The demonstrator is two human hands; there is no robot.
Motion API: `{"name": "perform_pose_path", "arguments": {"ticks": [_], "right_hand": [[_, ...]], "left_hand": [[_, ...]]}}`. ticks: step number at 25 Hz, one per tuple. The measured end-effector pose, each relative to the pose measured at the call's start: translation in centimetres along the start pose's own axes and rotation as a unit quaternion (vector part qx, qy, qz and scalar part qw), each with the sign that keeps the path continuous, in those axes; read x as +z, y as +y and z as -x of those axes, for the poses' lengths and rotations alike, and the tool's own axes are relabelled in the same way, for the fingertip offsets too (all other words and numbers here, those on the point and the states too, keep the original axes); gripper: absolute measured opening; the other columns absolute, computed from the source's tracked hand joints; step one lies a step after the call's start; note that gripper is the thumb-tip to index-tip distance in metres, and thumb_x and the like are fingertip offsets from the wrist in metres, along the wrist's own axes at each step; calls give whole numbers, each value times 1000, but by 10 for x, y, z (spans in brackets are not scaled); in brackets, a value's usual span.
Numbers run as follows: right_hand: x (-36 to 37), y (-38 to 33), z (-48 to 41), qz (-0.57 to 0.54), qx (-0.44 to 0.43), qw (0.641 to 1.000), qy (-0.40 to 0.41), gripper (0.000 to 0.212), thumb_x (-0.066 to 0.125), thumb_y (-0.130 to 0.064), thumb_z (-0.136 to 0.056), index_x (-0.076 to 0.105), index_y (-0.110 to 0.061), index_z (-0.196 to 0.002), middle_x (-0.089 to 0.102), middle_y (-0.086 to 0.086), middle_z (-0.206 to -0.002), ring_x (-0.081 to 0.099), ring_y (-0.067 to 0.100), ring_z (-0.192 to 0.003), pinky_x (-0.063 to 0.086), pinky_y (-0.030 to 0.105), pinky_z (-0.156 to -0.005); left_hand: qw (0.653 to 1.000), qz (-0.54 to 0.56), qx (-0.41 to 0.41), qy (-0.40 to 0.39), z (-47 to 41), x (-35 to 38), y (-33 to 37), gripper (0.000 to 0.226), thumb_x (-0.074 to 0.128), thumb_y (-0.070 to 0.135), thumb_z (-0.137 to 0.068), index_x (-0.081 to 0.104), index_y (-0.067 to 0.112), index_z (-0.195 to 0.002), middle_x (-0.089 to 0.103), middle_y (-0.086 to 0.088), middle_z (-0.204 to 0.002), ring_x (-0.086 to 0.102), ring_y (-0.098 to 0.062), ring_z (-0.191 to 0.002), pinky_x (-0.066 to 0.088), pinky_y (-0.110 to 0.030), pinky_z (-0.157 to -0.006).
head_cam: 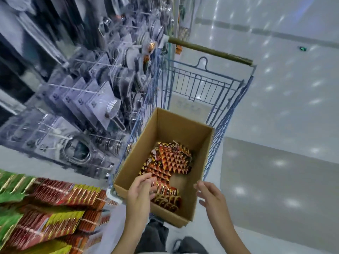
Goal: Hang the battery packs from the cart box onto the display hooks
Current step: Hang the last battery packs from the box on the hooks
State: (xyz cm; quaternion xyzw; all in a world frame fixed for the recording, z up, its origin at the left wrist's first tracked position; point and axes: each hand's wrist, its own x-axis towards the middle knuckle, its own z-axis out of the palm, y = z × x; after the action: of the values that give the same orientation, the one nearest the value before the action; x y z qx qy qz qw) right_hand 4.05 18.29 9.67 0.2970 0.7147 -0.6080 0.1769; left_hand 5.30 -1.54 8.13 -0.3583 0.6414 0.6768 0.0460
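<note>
Head view looks steeply down: dark trousers [156, 237] show at 6 o'clock, with both bare forearms reaching up from the bottom edge. At the near end of the cardboard box [200, 182], the left hand [141, 189] dips inside with its fingers curled onto the nearest battery packs [165, 196]; whether they actually pinch a pack is too blurred to tell. Right hand [211, 194], just past the box's near right corner at about 4 o'clock from it, hangs with its fingers spread and loose, holding nothing. More orange and gold packs lie fanned across the box floor toward its middle. Beneath the box stands a blue wire cart [227, 114], whose brown handle bar [209, 50] lies at 12 o'clock. At 8 o'clock, rows of red, yellow and green packs hang on the display [51, 204]. Farther off at 10 o'clock, hooks [80, 90] carry grey carded goods, heavily blurred. Pale floor [286, 107] fills the right side.
</note>
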Motion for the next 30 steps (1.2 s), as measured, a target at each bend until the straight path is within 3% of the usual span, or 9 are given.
{"name": "perform_pose_path", "arguments": {"ticks": [2, 5, 10, 13, 15, 17, 21, 24, 30], "right_hand": [[9, -14, -17, -19, 15, 1000, 10, 19, 60, -34, -100, 74, -22, -100, 77, -10, -95, 69, 11, -99, 52, 28, -84], [17, -30, -37, -29, 42, 999, 17, 18, 58, -32, -102, 73, -23, -105, 76, -7, -102, 68, 13, -105, 51, 31, -93], [29, -35, -87, -41, 102, 994, 14, 18, 60, -31, -101, 71, -21, -109, 75, -1, -107, 67, 18, -108, 51, 34, -98], [35, -35, -124, -23, 136, 990, 3, 16, 62, -28, -99, 74, -19, -105, 77, -1, -104, 67, 22, -108, 51, 42, -101], [37, -37, -140, -17, 151, 988, -4, 16, 62, -27, -98, 75, -18, -103, 78, -2, -103, 68, 21, -107, 51, 43, -101], [34, -36, -155, -10, 163, 986, -17, 16, 62, -26, -98, 75, -18, -103, 79, -4, -100, 69, 19, -105, 51, 41, -99], [32, -36, -172, -14, 184, 982, -42, 17, 62, -22, -96, 76, -16, -103, 79, -6, -96, 71, 15, -99, 53, 33, -86], [35, -33, -177, -3, 199, 978, -53, 18, 62, -24, -94, 76, -18, -103, 79, -8, -97, 72, 12, -98, 52, 29, -81], [53, -40, -192, 29, 193, 979, -66, 16, 60, -29, -99, 76, -25, -102, 78, -6, -102, 69, 14, -104, 54, 35, -94]], "left_hand": [[1000, -11, -20, -20, -36, 14, 2, 17, 59, 17, -104, 72, 24, -111, 78, 3, -103, 74, -17, -96, 60, -39, -86], [994, -62, -79, -32, -96, 42, -16, 13, 63, 23, -101, 71, 27, -110, 75, 1, -104, 71, -17, -97, 59, -44, -93], [972, -154, -176, -13, -191, 96, -63, 35, 58, 25, -105, 61, 10, -136, 64, -7, -135, 61, -26, -124, 46, -34, -102], [960, -157, -229, 23, -247, 122, -104, 48, 56, 27, -106, 48, 11, -150, 55, -10, -148, 57, -33, -132, 45, -44, -113], [954, -166, -247, 19, -285, 132, -138, 50, 53, 30, -106, 43, 18, -153, 54, -11, -147, 57, -41, -132, 47, -55, -111], [954, -162, -251, 18, -314, 146, -156, 46, 51, 27, -107, 43, 20, -152, 55, -12, -146, 55, -44, -133, 46, -59, -110], [954, -160, -248, 48, -342, 162, -174, 59, 53, 36, -106, 35, 14, -157, 40, -12, -161, 42, -38, -146, 37, -53, -120], [961, -127, -233, 82, -348, 160, -186, 51, 63, 32, -100, 51, 12, -145, 58, -11, -146, 54, -35, -136, 43, -52, -115], [966, -120, -189, 133, -316, 148, -159, 33, 54, 24, -107, 56, 16, -139, 61, -1, -135, 57, -25, -129, 43, -43, -109]]}}
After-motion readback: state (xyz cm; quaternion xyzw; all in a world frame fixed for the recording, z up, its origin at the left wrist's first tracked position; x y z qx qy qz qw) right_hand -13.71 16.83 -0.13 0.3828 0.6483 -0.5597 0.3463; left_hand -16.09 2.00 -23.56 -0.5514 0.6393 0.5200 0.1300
